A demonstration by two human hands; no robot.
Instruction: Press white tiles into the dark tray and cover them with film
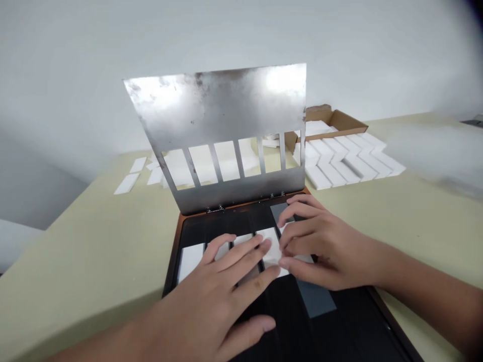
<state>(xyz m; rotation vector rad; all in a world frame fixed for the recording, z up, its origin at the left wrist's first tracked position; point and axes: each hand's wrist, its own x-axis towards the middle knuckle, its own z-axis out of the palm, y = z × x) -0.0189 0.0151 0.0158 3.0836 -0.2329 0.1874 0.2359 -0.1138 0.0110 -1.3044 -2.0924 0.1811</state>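
Note:
A black base (pixel 260 306) with an orange-brown edge lies on the table, its slotted metal plate (pixel 226 110) raised on hinges at the back. White rectangular pieces lie in a row across the base, among them a white piece (pixel 190 259) at the left and a white piece (pixel 269 239) nearer the right. My left hand (pixel 230 291) rests over the row, fingers spread, fingertips on the pieces. At the right end, my right hand (pixel 324 241) is curled with fingers and thumb around a white piece (pixel 304 258), partly hidden, above a dark grey strip (pixel 317 299).
Behind the plate on the right stands a cardboard box (pixel 349 123) with white pieces inside. Stacked white blocks (pixel 350 161) line up in front of it. Loose white pieces (pixel 126 183) lie at the back left of the pale yellow table (pixel 94 236). A wall rises behind.

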